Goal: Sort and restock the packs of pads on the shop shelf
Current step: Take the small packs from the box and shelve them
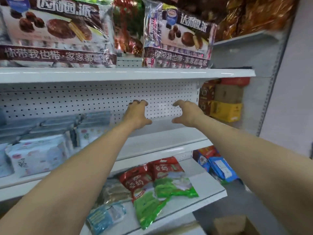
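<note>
Head view showed both bare arms stretched into the right part of the middle shelf [166, 138], where the board lay bare in front of the holed back panel [101, 99]. The left hand [137, 114] and the right hand [186, 114] hovered close together just above that board, facing each other, each with fingers bent and spread away from the thumb in a loose claw, and neither grasped anything. The packs of pads [37, 153] sat well apart from the hands, at the left end of the same shelf. They were soft white plastic packs with faint pink and blue print, some leaning on one another, with greyish-blue packs behind them; blur hid their labels. Judging by this, the step in hand was filling the vacant right stretch, and no pack was in that spot yet. The next move probably called for reaching left, taking a pack by its sides and standing it upright against the back panel. Green and red bags [162, 182] lay on the shelf below, and cake bags [177, 36] stood above.
</note>
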